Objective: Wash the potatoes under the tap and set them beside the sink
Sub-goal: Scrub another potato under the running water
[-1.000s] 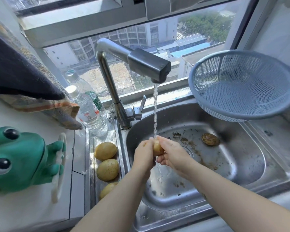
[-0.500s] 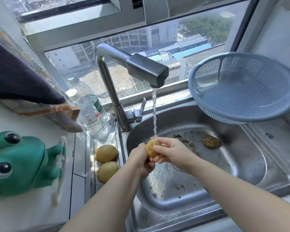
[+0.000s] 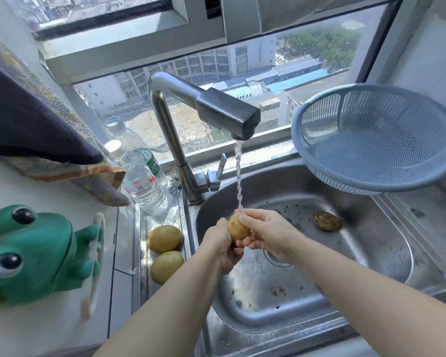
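Note:
A yellow potato [image 3: 237,229] is held over the steel sink [image 3: 371,256], right under the water stream from the tap [image 3: 227,115]. My left hand [image 3: 220,247] grips it from the left and below. My right hand [image 3: 264,233] wraps fingers over its right side and top. Two more potatoes [image 3: 164,239] [image 3: 167,266] lie on the steel ledge to the left of the basin. A dirty brown potato [image 3: 327,220] lies in the basin at the back right.
A blue mesh colander [image 3: 371,140] sits tilted on the sink's back right corner. Two water bottles [image 3: 139,179] stand left of the tap base. A green frog toy [image 3: 34,253] is on the left counter, under a hanging cloth [image 3: 31,124].
The potato has turned in my hands and more of it shows under the stream. The view has shifted down a little, so the third ledge potato is no longer seen.

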Available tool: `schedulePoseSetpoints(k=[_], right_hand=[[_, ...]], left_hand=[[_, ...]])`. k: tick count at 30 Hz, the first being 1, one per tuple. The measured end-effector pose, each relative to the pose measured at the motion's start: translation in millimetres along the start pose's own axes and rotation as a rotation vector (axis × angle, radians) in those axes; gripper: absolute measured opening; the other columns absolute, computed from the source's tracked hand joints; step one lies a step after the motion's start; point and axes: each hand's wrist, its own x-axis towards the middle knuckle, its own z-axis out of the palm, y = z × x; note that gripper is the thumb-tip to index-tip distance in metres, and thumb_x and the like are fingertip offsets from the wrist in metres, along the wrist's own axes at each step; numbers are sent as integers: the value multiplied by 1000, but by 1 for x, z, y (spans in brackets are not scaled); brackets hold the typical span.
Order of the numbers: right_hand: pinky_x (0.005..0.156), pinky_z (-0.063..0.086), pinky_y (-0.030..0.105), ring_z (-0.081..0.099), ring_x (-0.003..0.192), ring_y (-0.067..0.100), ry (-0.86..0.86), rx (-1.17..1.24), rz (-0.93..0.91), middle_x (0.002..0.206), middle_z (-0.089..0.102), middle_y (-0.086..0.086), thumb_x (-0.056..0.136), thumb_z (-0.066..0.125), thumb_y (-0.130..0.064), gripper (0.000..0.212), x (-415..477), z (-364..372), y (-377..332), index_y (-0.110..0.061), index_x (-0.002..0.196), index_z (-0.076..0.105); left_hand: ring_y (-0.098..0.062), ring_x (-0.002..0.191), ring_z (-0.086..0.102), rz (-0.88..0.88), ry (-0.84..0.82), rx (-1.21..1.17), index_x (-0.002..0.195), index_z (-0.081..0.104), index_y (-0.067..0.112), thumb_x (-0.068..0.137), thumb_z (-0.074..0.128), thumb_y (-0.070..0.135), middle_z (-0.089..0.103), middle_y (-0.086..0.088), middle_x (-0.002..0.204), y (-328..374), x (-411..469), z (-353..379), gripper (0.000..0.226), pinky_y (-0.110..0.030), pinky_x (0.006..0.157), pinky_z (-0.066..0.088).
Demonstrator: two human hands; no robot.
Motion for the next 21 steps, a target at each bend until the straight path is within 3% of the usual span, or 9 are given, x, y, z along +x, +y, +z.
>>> schedulePoseSetpoints(k=[2,4,7,10,14,17,21], right_hand=[[46,42,19,55,42,8,165,-68,-54,60,62,5,92,60,-25,15,1,10,5,-18,101,69],[43,39,18,51,38,6,220,-71,-116,55,58,3,89,64,-26,15,-2,14,8,-15,97,70],[43,41,15,52,41,6,149,-152,-183,59,60,6,86,68,-16,16,-7,12,5,-12,101,68],[52,48,16,60,54,10,-42,-200,-135,72,65,11,87,65,-9,30,-8,-1,-3,-21,114,59],[55,52,19,66,64,16,-139,62,42,79,67,15,90,61,-11,28,-7,-10,-6,-20,117,61],[47,44,19,60,50,14,23,137,56,72,67,10,89,64,-24,20,-6,7,0,-18,108,67],[41,39,18,53,40,9,195,-16,-51,59,61,2,84,70,-31,22,-6,17,8,-17,99,68]], left_hand=[[-9,33,38,14,-20,13,98,56,3,103,29,38,47,-8,48,-2,-1,2,45,-13,32,30],[-9,35,39,5,-40,33,107,58,2,103,30,40,48,-9,54,-2,0,0,47,-14,32,30],[-9,35,38,-24,-81,45,111,62,2,103,27,40,49,-11,57,2,2,-4,52,-15,30,28],[-8,33,37,-61,-106,34,104,59,7,104,26,39,48,-9,55,5,2,-7,46,-14,28,26],[-7,32,37,-53,-112,22,94,57,9,103,36,34,51,-7,54,6,-5,-7,34,-13,28,27],[-8,31,37,-17,-59,-1,91,55,6,103,34,34,51,-8,46,2,-10,-2,37,-13,29,28],[-8,33,39,16,-32,31,111,60,5,102,36,37,49,-9,56,-4,-12,-1,41,-13,31,28]])
